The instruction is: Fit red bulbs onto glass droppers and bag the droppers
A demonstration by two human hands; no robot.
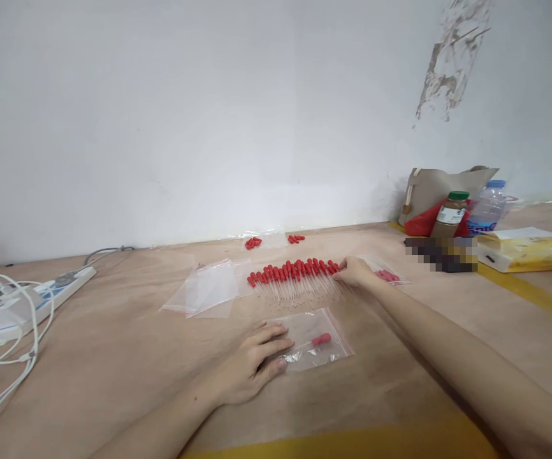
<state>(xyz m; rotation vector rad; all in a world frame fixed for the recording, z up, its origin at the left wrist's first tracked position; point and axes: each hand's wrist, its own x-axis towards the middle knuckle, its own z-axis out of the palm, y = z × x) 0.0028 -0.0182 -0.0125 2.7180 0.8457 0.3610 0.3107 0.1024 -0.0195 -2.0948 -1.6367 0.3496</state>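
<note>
A clear zip bag (305, 366) lies flat in front of me, with one dropper (321, 339) inside it; its bulb is red and its thin clear tube points left. My left hand (252, 360) rests on the bag's left edge, fingers stretched out and slightly apart. Behind the bag, many red-bulbed droppers (295, 274) lie side by side in a row, tubes toward me. At the row's right end my right hand (353, 273) pinches a dropper by its red bulb. The hand partly hides that dropper.
Flat clear bags (209, 290) lie left of the row. Red bulbs in bags (253, 243) sit near the wall, and another bag with red pieces (387, 275) lies right. A power strip (41, 306) with cables is far left; bottles (449, 217) and a yellow pack (529, 250) stand right.
</note>
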